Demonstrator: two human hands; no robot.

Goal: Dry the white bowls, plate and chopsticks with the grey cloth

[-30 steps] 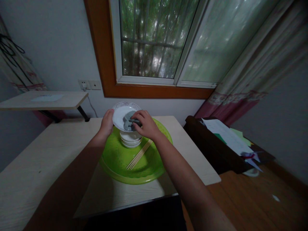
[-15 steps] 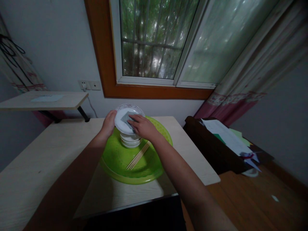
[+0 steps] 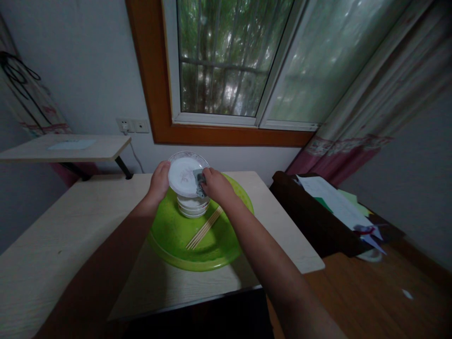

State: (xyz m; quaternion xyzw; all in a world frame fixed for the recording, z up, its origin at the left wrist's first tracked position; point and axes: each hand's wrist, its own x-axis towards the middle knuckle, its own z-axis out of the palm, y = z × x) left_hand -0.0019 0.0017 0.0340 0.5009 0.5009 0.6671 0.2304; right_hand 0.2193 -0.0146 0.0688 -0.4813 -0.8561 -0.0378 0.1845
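Note:
A white plate with a patterned rim is tilted toward me, its left edge gripped by my left hand. My right hand is closed on a bunched grey cloth at the plate's right side. Below the plate stands a stack of white bowls, partly covered by it. Several light wooden chopsticks lie beside the bowls. Bowls and chopsticks rest in a large round green basin.
The basin stands on a pale wooden table. A raised shelf is at the left, with a socket on the wall behind. On the right, papers lie on a dark brown piece of furniture.
My right hand has moved right, from the plate's middle to its right edge. The cloth, spread on the plate before, is now bunched in my fingers. My left hand keeps its hold.

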